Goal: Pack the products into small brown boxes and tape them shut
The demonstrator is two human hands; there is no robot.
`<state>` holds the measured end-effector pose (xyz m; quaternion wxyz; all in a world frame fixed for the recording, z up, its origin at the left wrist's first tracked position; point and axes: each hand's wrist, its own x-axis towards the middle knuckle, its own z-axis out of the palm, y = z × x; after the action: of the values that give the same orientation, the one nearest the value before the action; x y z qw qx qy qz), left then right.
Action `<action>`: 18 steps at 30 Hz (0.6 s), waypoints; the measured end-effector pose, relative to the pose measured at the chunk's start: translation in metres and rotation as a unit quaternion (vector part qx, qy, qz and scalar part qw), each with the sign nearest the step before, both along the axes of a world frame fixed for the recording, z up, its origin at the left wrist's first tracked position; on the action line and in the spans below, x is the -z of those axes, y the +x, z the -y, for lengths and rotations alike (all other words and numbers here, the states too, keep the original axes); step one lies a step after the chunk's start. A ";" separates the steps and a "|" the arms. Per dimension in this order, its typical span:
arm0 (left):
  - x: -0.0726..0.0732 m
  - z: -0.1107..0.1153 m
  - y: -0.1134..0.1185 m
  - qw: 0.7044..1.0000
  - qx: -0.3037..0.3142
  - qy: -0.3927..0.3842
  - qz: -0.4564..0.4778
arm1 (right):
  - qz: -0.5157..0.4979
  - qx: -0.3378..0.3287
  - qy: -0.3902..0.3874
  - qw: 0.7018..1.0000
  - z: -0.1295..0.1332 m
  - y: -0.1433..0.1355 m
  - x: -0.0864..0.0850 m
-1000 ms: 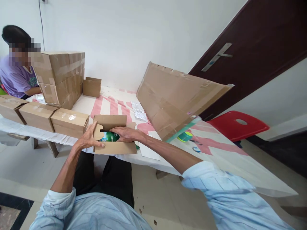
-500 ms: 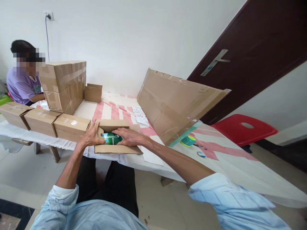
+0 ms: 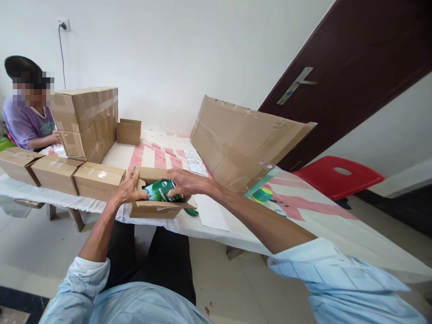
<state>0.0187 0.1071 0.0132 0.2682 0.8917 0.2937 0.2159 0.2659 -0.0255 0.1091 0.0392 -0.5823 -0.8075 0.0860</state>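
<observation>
An open cardboard box (image 3: 153, 211) lies at the table's near edge with its long flaps up. A green can (image 3: 161, 191) with white lettering and a blue patch lies sideways inside, its right end tilted up above the rim. My right hand (image 3: 187, 181) is closed around the can's right end. My left hand (image 3: 130, 189) grips the box's left end, its thumb inside by the can's left end; whether the thumb presses on the can I cannot tell. A small green rounded edge (image 3: 191, 211) shows at the box's right end.
Several closed boxes (image 3: 97, 180) line the near edge to the left, with a taped stack (image 3: 84, 112) behind. A large cardboard sheet (image 3: 246, 139) leans at the right, near a green tape roll (image 3: 262, 195). A person (image 3: 29, 117) sits far left; a red chair (image 3: 337, 177) stands right.
The can's right end has risen and tilted up out of the box, with my right hand moving up with it. My left hand stays at the box's left end.
</observation>
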 end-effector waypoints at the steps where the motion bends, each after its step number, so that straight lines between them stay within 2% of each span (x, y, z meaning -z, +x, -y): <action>1: -0.001 0.000 0.000 1.000 0.000 -0.003 -0.005 | 0.008 -0.001 0.001 1.000 0.001 0.000 -0.002; 4: -0.007 0.001 0.000 1.000 -0.006 0.008 0.017 | 0.049 -0.008 0.028 0.998 0.004 -0.003 -0.012; 7: -0.022 0.003 0.003 0.996 -0.012 0.043 0.071 | 0.107 -0.032 0.078 0.991 0.006 -0.005 -0.029; 10: -0.040 0.006 0.010 0.993 0.052 0.038 0.097 | 0.134 -0.056 0.132 0.980 0.008 -0.007 -0.054; 12: -0.051 0.007 0.014 0.987 0.095 0.011 0.129 | 0.119 -0.059 0.166 0.977 0.012 -0.008 -0.072; 14: -0.059 0.008 0.015 0.974 0.109 -0.028 0.195 | 0.082 -0.053 0.197 0.975 0.019 -0.007 -0.090; 18: -0.064 0.012 0.011 0.926 0.116 -0.149 0.326 | -0.018 -0.026 0.254 0.967 0.037 0.000 -0.113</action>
<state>0.0293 0.0952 0.0769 0.5024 0.7494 0.1136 0.4160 0.2663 -0.0622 0.2222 0.1980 -0.5303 -0.8170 -0.1100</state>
